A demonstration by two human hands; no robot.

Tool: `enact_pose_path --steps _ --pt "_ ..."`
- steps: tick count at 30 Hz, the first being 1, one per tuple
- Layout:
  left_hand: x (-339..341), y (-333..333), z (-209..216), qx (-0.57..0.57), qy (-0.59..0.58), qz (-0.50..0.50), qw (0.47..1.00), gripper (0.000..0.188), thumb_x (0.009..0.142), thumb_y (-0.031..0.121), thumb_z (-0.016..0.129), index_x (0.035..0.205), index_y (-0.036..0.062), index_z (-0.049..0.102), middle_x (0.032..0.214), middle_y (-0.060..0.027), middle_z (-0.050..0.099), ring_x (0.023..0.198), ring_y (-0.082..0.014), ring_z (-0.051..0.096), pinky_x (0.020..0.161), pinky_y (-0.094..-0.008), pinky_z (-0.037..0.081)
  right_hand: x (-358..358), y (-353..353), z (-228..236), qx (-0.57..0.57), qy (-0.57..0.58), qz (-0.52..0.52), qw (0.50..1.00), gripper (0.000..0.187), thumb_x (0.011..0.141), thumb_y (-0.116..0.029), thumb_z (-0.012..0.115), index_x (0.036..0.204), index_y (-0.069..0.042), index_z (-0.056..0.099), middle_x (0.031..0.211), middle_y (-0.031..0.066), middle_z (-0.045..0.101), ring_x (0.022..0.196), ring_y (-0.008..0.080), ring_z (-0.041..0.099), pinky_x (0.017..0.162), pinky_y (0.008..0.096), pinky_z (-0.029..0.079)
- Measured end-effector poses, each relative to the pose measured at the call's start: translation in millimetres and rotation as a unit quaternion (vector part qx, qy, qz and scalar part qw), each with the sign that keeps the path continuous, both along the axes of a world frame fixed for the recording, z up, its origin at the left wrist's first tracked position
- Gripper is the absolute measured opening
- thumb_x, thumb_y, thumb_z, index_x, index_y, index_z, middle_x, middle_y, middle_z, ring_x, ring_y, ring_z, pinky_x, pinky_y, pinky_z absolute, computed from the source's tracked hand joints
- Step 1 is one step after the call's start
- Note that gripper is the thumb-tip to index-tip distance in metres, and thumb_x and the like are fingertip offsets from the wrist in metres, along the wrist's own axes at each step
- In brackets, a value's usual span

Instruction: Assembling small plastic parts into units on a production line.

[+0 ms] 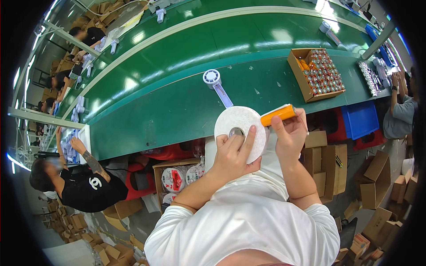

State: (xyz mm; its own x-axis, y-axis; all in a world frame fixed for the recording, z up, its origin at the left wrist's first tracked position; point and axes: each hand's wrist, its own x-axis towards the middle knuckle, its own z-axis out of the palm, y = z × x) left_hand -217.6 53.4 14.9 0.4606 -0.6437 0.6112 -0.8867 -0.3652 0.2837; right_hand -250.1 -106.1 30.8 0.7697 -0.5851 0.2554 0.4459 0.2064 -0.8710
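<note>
Workshop with green conveyor table (177,102), left hand (233,153) fingers clamped on tape roll (239,126), right hand (290,133) gripping orange cylinder (278,115)

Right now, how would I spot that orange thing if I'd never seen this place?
Find the long green table. At its near edge, two hands are raised: the left hand grips a big white tape roll, and the right hand pinches the orange cylinder beside it. It is the only bright orange stick held up.
</note>
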Motion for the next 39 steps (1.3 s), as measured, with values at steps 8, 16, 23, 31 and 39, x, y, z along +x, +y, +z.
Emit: enact_pose_path --steps 8,16,23,31,39 --pt "-12 22 -8 0.056 0.052 -0.076 0.994 0.085 0.062 0.031 0.073 0.137 -0.0013 0.05 0.07 -0.0017 0.046 0.063 -0.0162 0.047 0.068 -0.0363 0.029 38 -71 -27 0.168 -0.066 -0.144 0.973 0.026 0.094 -0.019 0.065 0.109 -0.001 0.053 0.1 0.0082 0.061 0.091 0.0174 0.062 0.081 0.032 0.054" --pt "-20 79 -114 0.249 0.253 -0.025 0.935 0.057 0.075 0.034 0.073 0.122 0.0047 0.06 0.103 -0.0137 0.062 0.096 -0.0295 0.059 0.085 -0.0443 0.038 73 -119 -100 0.054 0.085 0.037 0.994 0.028 0.091 -0.016 0.069 0.106 0.002 0.054 0.096 0.0064 0.062 0.081 0.0117 0.064 0.069 0.0247 0.056" --pt "34 63 -56 0.084 0.131 -0.031 0.987 0.028 0.072 0.022 0.077 0.097 0.0092 0.07 0.102 -0.0088 0.063 0.096 -0.0288 0.059 0.082 -0.0398 0.046 84 -115 -115 0.034 0.106 0.071 0.991 0.028 0.089 -0.011 0.07 0.108 0.002 0.053 0.099 0.0063 0.061 0.087 0.0105 0.063 0.071 0.0238 0.055" --pt "176 15 -37 0.157 -0.149 0.045 0.975 0.018 0.075 0.009 0.064 0.091 0.0136 0.071 0.106 -0.001 0.058 0.11 -0.0223 0.049 0.092 -0.0429 0.037 75 -114 -123 0.025 0.073 0.09 0.993 0.031 0.087 -0.007 0.071 0.11 0.004 0.053 0.099 0.0064 0.061 0.087 0.0102 0.061 0.077 0.0217 0.051" --pt "210 -20 -36 0.253 -0.023 0.0 0.967 0.016 0.07 0.019 0.073 0.079 0.0102 0.064 0.093 -0.0062 0.057 0.099 -0.0259 0.053 0.086 -0.0413 0.041 72 -114 -127 -0.006 0.083 0.074 0.994 0.032 0.084 -0.004 0.073 0.109 0.003 0.053 0.093 0.003 0.056 0.085 0.0083 0.054 0.077 0.0213 0.047"
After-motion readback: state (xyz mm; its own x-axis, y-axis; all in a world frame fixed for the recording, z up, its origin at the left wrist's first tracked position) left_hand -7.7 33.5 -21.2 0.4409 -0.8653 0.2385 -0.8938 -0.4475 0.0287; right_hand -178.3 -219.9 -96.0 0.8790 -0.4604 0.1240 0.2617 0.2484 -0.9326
